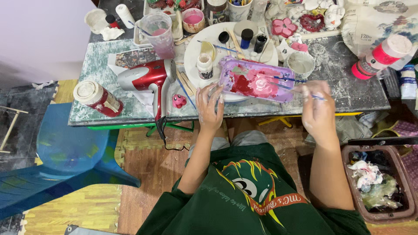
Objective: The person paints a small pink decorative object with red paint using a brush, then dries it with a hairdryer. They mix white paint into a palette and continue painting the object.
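head view: a purple tray (257, 80) smeared with red and pink paint is seen lying on the table (348, 93), partly over a white plate (196, 56). its long axis is laid left to right, tipped slightly so the right end sits nearer the person. the tray's near left corner is touched by the left hand (210, 104), fingers spread and loosely curled at the rim, nothing clasped. a thin brush (289, 89) is gripped in the right hand (318, 109), which is blurred; the fingers are closed around the handle. the brush is pointed left and a little away, its tip laid over the pink paint in the tray, its long axis running nearly along the tray's. a second brush (287, 78) is seen resting across the tray's far right edge.

just left of the tray, a small white jar (204, 66) is stood on the plate. a red hair dryer (150, 78) is laid on the table to the left, nozzle turned towards the plate, with a small pink figure (179, 101) beside its handle. a red-and-white bottle (98, 98) is lying at the table's left edge. a brown bin (379, 185) of crumpled tissue is seen on the floor at the right.
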